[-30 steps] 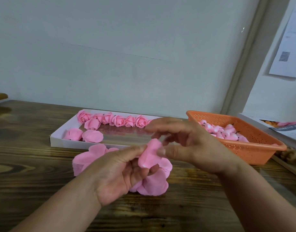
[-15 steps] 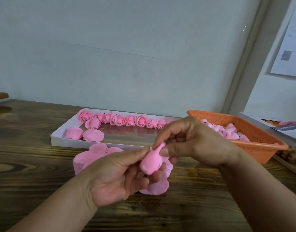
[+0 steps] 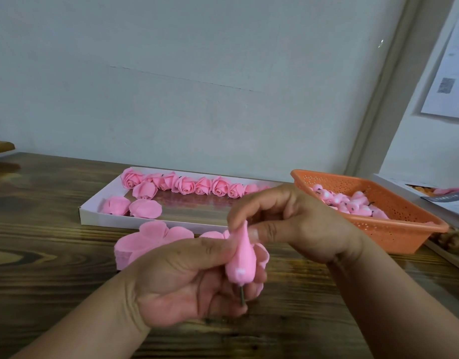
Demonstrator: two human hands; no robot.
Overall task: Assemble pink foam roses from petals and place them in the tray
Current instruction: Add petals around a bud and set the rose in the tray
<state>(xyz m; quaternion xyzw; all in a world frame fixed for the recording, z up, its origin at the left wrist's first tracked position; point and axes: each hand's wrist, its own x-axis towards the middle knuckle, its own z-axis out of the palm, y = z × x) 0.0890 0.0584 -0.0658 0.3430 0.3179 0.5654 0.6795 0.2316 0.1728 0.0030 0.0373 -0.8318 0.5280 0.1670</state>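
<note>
— Head view: what have you got in your hands?

— My left hand is curled round a pink foam rosebud, thumb laid along its side, fingers wrapped beneath. It is a smooth, teardrop-shaped bud, narrow at the top and rounded at the bottom, with a short dark stem poking out below. My right hand pinches the narrow top of the bud between thumb and forefinger.

— And where is that, measured from the tray?

— Just in front of the white tray, over the dark, grainy wooden table. The tray is shallow and rectangular with a shiny floor. A row of finished roses with layered, curled petals lines its far wall. Two flatter pink flowers lie at its near left corner.

— The petals?

— A stack of flat, lobed foam petals sits on the table touching the tray's front wall, left of my hands. Another petal shows behind my fingers; I cannot tell whether I touch it.

— Anything to the right of the tray?

— An orange perforated plastic basket stands just beside it, holding more pink buds with dark stems.
</note>
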